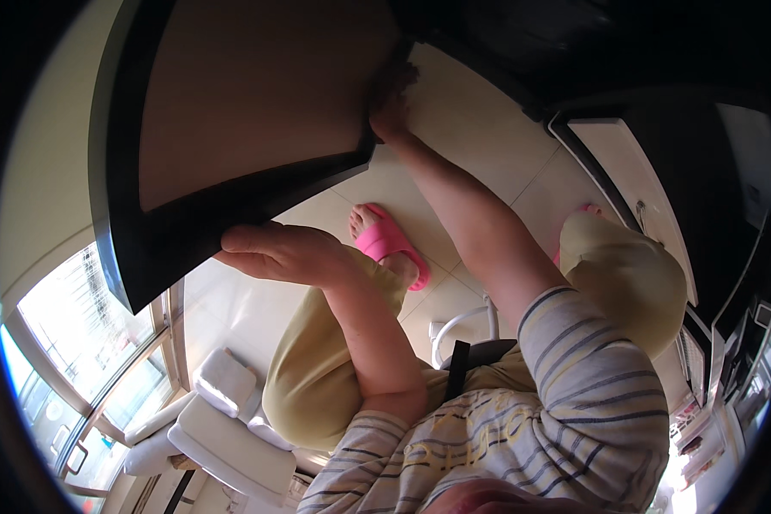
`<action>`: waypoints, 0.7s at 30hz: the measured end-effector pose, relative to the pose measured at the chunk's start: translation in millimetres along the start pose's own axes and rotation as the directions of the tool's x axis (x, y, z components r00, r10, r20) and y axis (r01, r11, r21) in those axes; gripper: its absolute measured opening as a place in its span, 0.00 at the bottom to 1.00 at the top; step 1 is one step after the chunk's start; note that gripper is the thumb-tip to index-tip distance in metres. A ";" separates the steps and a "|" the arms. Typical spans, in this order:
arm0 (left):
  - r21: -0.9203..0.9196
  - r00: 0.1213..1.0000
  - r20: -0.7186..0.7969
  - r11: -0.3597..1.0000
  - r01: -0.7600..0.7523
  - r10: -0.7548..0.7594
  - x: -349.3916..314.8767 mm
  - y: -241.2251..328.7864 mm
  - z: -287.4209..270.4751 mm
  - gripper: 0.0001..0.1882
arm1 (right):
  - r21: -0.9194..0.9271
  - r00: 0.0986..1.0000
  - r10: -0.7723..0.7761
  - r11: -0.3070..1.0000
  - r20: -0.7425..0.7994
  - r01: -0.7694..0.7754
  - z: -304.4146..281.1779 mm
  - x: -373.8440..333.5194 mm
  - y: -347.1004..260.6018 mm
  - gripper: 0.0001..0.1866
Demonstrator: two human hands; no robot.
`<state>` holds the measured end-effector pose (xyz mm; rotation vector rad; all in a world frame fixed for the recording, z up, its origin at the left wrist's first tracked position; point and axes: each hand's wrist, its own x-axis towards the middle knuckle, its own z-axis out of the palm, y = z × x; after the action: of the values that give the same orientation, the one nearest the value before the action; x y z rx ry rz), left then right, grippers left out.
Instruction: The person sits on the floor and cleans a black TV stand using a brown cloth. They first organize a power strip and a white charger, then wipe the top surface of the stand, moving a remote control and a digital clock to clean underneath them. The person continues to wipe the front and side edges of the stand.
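Observation:
A large black-edged panel with a brownish face stands tilted in front of me at the upper left. My left hand is at its lower edge, with the thumb along the black border and the other fingers partly hidden. Farther off, my right hand reaches to the panel's right edge and is closed round it. Deep shadow covers those fingers, so their exact grip is hard to make out.
Pale floor tiles lie below, with my feet in pink slippers. A dark appliance or cabinet rises at the right. At the lower left are a white padded chair and a bright window. A white curved tube is between my knees.

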<state>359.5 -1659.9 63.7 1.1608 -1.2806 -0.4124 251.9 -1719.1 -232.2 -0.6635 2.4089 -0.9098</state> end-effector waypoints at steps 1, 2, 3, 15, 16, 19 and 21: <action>0.006 1.000 0.002 1.000 0.010 -0.010 1.1 -0.6 -5.4 0.27 | 0.017 0.985 0.070 0.997 0.155 -0.073 0.2 -20.8 -9.1 0.36; 0.019 1.000 -0.007 1.000 0.023 -0.023 3.4 -4.2 -14.0 0.26 | 0.095 0.891 0.138 0.976 0.433 -0.197 -6.9 -51.3 -24.0 0.39; -0.003 1.000 0.012 1.000 0.028 -0.028 3.2 1.0 -10.9 0.26 | 0.223 0.921 0.133 0.948 0.367 -0.225 -6.0 -68.5 -27.0 0.35; 0.052 0.983 0.154 0.994 0.097 -0.104 -23.3 38.2 -28.9 0.24 | 0.732 0.927 -0.375 0.625 -0.022 0.271 -224.8 -171.2 -162.3 0.29; 0.045 0.979 0.166 0.993 0.109 -0.115 -31.5 48.1 -28.2 0.24 | 0.773 0.911 -0.406 0.554 -0.073 0.309 -247.2 -174.7 -167.4 0.29; -0.071 0.951 0.285 0.987 0.145 -0.119 -51.7 53.2 -33.3 0.22 | 0.854 0.905 -0.416 0.437 -0.088 0.283 -307.1 -184.8 -167.8 0.28; -0.202 0.940 0.340 0.973 0.109 -0.035 -69.5 68.5 -32.4 0.21 | 0.859 0.940 -0.299 0.425 -0.162 0.283 -336.0 -192.7 -156.7 0.26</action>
<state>343.5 -1561.7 89.5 0.9788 -1.4450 -0.8130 246.5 -1552.7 151.0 -0.6386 1.4266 -2.0607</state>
